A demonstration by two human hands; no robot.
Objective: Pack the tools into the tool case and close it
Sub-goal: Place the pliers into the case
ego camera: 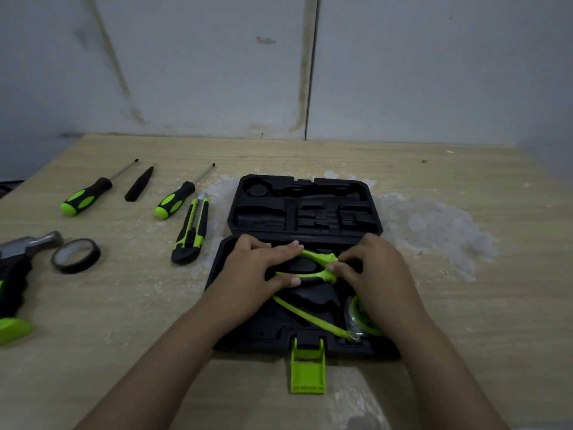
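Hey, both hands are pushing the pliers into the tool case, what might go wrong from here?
1. The pliers may sit crooked in their slot under the left hand and right hand, so the tool case might not shut.
2. The green strap lies loose across the tray and could get pinched.
3. The hammer sits near the table's left side and could be missed.

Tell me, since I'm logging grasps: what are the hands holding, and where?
Both hands hold the pliers in the tool case: the left hand grips the green-and-black handles, the right hand the end near the head.
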